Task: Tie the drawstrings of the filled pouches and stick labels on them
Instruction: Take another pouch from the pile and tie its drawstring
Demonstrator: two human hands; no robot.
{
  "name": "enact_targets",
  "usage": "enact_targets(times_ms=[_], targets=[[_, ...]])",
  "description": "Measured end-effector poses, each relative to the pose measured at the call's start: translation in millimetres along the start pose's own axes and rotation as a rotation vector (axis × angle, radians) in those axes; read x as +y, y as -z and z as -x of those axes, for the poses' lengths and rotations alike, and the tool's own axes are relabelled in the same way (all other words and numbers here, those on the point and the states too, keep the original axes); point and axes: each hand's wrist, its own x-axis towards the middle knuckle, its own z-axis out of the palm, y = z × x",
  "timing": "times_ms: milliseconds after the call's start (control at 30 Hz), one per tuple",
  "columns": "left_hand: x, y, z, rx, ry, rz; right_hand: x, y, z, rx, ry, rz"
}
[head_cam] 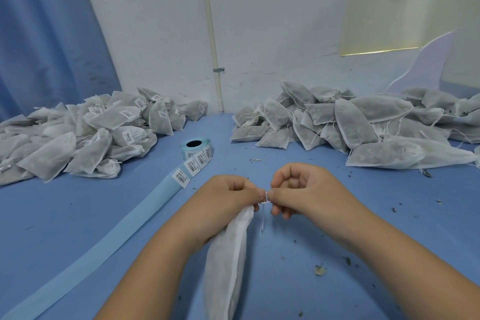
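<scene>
A white filled pouch (227, 262) hangs down between my forearms over the blue table (78, 215). My left hand (226, 199) grips its gathered neck. My right hand (301, 189) pinches the thin white drawstring (262, 223) right beside the left fingertips; a loose end of string dangles below. A roll of barcode labels (197, 150) stands behind my hands, its blue backing strip (109, 236) trailing toward the near left, with a few labels still on it close to the roll.
A heap of labelled pouches (78, 132) lies at the left. A heap of unlabelled pouches (363, 122) with loose strings lies at the right. Herb crumbs (320, 270) dot the table. A white wall and pipe (213, 34) stand behind; a blue curtain (46, 34) hangs at left.
</scene>
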Motion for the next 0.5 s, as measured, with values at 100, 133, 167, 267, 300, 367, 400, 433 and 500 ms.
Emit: enact_targets(times_ms=[100, 133, 167, 267, 300, 367, 400, 433, 500], targets=[[0.0, -4.1, -1.2, 0.036, -0.017, -0.052, 2.0, 0.7, -0.4, 0.055, 0.042, 0.128], [-0.8, -5.5, -1.9, 0.054, -0.027, -0.082, 3.5, 0.1, -0.3, 0.081, 0.070, 0.217], [-1.2, -6.5, -2.2, 0.070, -0.034, -0.113, 4.5, -0.6, 0.0, 0.100, 0.102, 0.293], [-2.4, -8.2, -1.9, 0.101, -0.052, -0.170, 6.9, -3.2, 1.5, 0.108, 0.185, 0.466], [-2.5, -8.4, -1.7, 0.112, -0.063, -0.183, 7.2, -3.7, 1.8, 0.101, 0.195, 0.514], [-3.4, -8.4, -3.4, 0.150, -0.094, -0.224, 7.6, -3.4, 1.2, 0.090, 0.191, 0.564], [-4.5, -8.1, -4.7, 0.175, -0.111, -0.243, 7.7, -3.0, 0.8, 0.083, 0.180, 0.564], [-5.4, -7.8, -5.8, 0.199, -0.127, -0.255, 7.3, -2.4, 0.8, 0.072, 0.158, 0.546], [-6.8, -7.9, -6.8, 0.224, -0.150, -0.257, 6.1, -1.4, 0.9, 0.034, 0.095, 0.478]])
